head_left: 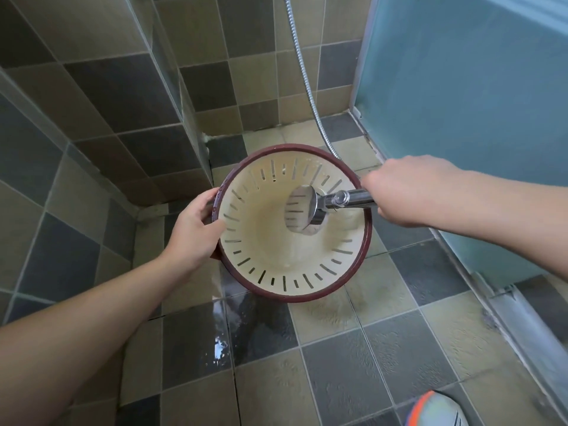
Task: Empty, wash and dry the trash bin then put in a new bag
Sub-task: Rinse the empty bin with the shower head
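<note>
Trash bin point(276, 241) sits centre frame above the wet floor point(338, 348). Your left hand point(196, 229) clamps its rim at 9 o'clock; your right hand point(408, 189) closes round the shower head point(307, 207) handle. Sweep spray around every slotted wall, tilting to drain.

Stuff you can't really make out here

Shoe point(438, 410) cut off at the bottom edge, hose point(302, 66) runs off the top, bin point(292, 222) floor blurry.
</note>
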